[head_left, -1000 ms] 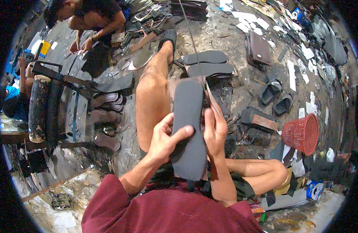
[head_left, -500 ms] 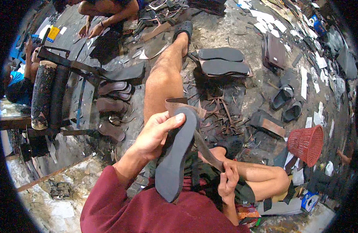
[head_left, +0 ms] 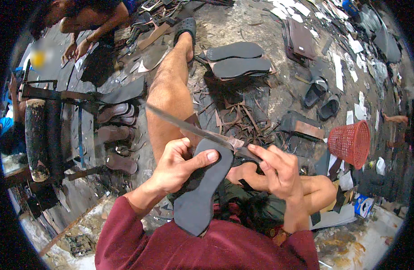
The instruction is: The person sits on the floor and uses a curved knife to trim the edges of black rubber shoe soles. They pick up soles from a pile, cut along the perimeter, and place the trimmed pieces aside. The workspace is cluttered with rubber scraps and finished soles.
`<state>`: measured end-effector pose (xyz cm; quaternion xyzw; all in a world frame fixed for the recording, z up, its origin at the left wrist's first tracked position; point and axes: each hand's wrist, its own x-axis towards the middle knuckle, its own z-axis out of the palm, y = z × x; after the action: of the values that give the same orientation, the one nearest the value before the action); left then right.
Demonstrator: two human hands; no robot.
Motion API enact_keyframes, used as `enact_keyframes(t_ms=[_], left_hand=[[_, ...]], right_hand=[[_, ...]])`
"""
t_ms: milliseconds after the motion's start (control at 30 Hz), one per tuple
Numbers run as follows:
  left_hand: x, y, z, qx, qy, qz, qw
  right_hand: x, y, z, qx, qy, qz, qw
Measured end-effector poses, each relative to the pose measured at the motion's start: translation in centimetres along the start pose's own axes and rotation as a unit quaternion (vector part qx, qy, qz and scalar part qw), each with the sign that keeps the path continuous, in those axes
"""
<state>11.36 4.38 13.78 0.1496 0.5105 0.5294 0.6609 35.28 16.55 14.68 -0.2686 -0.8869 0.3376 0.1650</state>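
Note:
My left hand [head_left: 173, 165] grips a dark grey shoe sole [head_left: 195, 189] in front of my chest, thumb flat on its upper face and fingers beneath. Across the sole's toe end lies the long narrow blade of a knife [head_left: 184, 127], its tip pointing to the far left over my leg. Its dark handle end is held by my right hand [head_left: 281, 173], with the forefinger stretched along it. A piece of brown sheet material [head_left: 235, 141] juts out from the toe, beside the blade. The sole's underside is hidden.
Two more soles [head_left: 240, 67] lie ahead beyond a heap of brown offcuts [head_left: 240, 119]. A red plastic basket [head_left: 348, 144] and black sandals [head_left: 316, 92] are at right. Finished-looking slippers [head_left: 119, 134] and a black roller [head_left: 38, 139] stand left. A co-worker's hands [head_left: 76, 49] work at upper left.
My right hand has risen toward the sole's toe. The knife has swung from beside the sole to across its toe end. My left hand still holds the sole; the view has shifted.

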Motion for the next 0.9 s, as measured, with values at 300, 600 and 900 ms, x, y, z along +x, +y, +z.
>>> enact_keyframes(t_ms=[300, 600, 900], left_hand=[[0.2, 0.0, 0.3, 0.240, -0.077, 0.025, 0.967], [2.3, -0.9, 6.2, -0.176, -0.182, 0.259, 0.932], [3.5, 1.5, 11.4, -0.288, 0.036, 0.132, 0.948]], right_hand=[[5.8, 0.1, -2.6, 0.051, -0.219, -0.018, 0.974], [-1.4, -1.7, 0.1, 0.164, 0.297, 0.054, 0.939], [-8.9, 0.8, 5.9, 0.059, 0.354, 0.013, 0.933]])
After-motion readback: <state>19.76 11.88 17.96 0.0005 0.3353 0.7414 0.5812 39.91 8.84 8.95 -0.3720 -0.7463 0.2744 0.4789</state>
